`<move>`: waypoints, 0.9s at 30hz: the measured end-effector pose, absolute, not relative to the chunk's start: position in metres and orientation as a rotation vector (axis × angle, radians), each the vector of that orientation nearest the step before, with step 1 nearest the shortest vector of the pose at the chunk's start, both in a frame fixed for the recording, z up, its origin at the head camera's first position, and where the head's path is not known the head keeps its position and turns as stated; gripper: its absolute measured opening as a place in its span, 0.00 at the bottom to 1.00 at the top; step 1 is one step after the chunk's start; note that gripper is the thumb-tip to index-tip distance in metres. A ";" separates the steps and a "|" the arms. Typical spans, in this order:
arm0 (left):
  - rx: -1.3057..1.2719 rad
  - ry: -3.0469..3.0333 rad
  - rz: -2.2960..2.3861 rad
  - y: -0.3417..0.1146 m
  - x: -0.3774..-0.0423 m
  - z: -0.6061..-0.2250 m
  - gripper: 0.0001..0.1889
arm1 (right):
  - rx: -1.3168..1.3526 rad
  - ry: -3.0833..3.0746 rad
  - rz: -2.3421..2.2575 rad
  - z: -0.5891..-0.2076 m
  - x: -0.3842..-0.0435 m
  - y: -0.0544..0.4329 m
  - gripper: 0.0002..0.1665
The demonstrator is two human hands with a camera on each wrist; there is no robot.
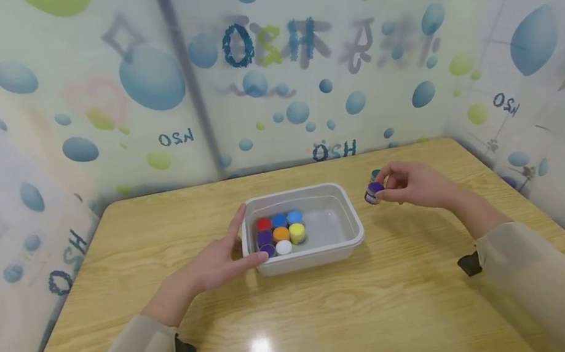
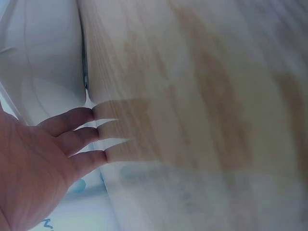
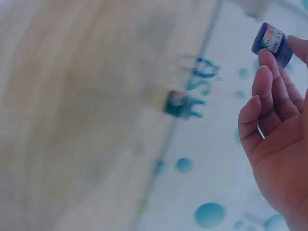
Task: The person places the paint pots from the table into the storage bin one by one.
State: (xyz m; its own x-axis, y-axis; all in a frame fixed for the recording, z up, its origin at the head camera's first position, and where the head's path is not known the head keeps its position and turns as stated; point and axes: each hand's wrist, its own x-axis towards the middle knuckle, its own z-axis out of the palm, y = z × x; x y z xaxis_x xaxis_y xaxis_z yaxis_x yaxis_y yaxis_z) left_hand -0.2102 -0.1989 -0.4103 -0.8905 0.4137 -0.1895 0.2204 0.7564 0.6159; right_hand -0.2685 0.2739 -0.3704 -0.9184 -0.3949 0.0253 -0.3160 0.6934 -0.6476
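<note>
My right hand (image 1: 414, 184) pinches a small purple paint jar (image 1: 373, 192) between thumb and fingertips, to the right of the white plastic tray (image 1: 336, 248). In the right wrist view the held jar (image 3: 272, 43) tilts and shows a printed label. Behind it on the table stands a green paint jar (image 1: 375, 174), partly covered by the hand. My left hand (image 1: 217, 263) rests at the tray's left end, its thumb over the near rim and its index finger along the left side. Straight fingers (image 2: 79, 139) of that hand reach the tabletop beside the tray.
Several paint jars with colored lids, among them a red jar (image 1: 264, 224), an orange jar (image 1: 281, 235) and a white jar (image 1: 284, 247), fill the tray's left half. The wooden table (image 1: 306, 315) ends at a patterned curtain (image 1: 271, 109) behind and on both sides.
</note>
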 end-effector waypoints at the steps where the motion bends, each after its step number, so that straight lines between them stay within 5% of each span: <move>1: 0.490 2.643 0.862 -0.199 -0.211 -0.410 0.61 | -0.609 2.796 -1.035 -0.366 -0.266 0.271 0.18; 9: 0.487 2.640 0.873 -0.200 -0.211 -0.410 0.61 | -0.773 2.789 -1.068 -0.344 -0.252 0.236 0.16; 27: 0.496 2.626 0.887 -0.201 -0.209 -0.410 0.61 | -0.969 2.645 -0.986 -0.369 -0.254 0.163 0.15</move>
